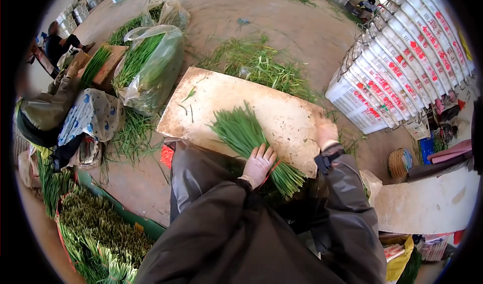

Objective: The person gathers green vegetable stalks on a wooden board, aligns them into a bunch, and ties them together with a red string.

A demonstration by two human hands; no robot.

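Observation:
A bundle of green chives (pixel 246 135) lies slantwise across a worn white board (pixel 201 100) in front of me, its leafy ends pointing up and left and its stalk ends over the near edge. My left hand (pixel 259 166), in a thin glove, is closed over the stalks. Beside its fingers a thin red tie (pixel 272 169) crosses the bundle. My right hand (pixel 326 131), also gloved, is at the board's right edge, apart from the bundle. Motion blurs its fingers, so I cannot make out whether it holds anything. Loose leaf scraps (pixel 190 94) lie on the board.
Stacked white baskets (pixel 397 67) lean at the right. Leaf waste (pixel 266 67) covers the floor beyond the board. A clear bag of greens (pixel 151 65) stands left, near a seated person (pixel 43 110). Tied bundles (pixel 100 228) fill a container at lower left.

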